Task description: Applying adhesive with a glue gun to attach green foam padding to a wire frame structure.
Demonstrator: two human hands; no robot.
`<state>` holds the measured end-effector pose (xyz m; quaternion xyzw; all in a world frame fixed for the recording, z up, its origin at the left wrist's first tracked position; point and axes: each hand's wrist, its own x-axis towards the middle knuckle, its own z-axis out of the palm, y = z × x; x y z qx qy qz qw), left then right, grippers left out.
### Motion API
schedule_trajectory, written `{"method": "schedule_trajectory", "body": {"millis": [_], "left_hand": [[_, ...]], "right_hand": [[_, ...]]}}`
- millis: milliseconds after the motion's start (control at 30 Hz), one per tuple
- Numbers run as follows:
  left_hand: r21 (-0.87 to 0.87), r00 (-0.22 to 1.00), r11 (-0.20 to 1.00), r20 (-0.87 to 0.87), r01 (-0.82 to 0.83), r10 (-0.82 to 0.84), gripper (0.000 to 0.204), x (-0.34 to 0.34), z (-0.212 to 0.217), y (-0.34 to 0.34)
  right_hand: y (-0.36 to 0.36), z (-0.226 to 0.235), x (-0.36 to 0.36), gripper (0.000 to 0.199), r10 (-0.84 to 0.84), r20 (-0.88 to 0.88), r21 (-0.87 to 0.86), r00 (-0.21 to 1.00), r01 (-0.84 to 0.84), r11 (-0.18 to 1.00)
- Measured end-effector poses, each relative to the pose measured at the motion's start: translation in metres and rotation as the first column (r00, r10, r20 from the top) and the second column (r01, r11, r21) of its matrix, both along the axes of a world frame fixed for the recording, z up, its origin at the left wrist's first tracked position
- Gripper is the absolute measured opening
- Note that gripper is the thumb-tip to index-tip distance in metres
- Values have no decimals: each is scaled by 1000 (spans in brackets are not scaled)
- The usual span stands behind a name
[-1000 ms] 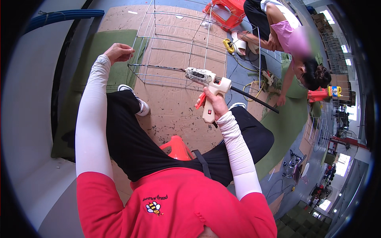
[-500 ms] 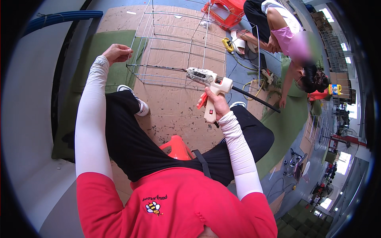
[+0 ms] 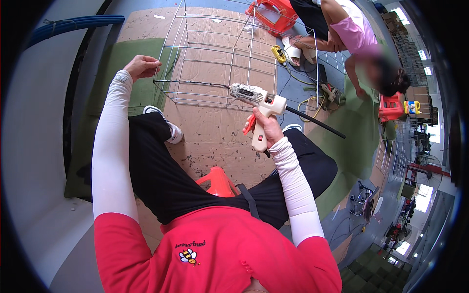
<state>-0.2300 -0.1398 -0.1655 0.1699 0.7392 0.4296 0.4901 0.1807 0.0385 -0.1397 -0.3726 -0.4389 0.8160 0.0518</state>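
My left hand pinches the near left edge of a wire frame, a box-like grid of thin metal rods. Wrapped round the grip of a white glue gun is my right hand, its fingers by the red trigger. A long black glue stick sticks out of the gun's back. The nozzle points left and meets the frame's near lower rod, which is coated black from the left corner up to the nozzle.
Flecked cardboard covers the floor, with green matting either side. A co-worker in pink crouches at the upper right. Beyond the frame are a red-orange stool, a yellow socket block and cables.
The co-worker's head has shifted right, and their reaching hand has drawn back up over the green matting. My hands, the glue gun and the frame look almost unmoved.
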Motion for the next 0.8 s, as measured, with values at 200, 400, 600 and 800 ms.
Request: {"method": "schedule_trajectory", "body": {"millis": [200, 400, 600, 800], "left_hand": [[-5, 1000, 1000, -1, 0, 0, 21, 0, 1, 0], [10, 1000, 1000, 15, 8, -8, 20, -2, -2, 1], [1, 1000, 1000, 8, -2, 2, 19, -2, -1, -1], [2, 1000, 1000, 14, -1, 1, 19, -2, -2, 2]], "right_hand": [[-1, 1, -5, 31, -10, -18, 7, 1000, 10, 1000], [3, -1, 0, 38, 11, 12, 54, 1000, -11, 998], [4, 0, 1, 40, 28, 19, 62, 999, -29, 998], [4, 1, 4, 38, 12, 18, 44, 1000, -13, 999]]}}
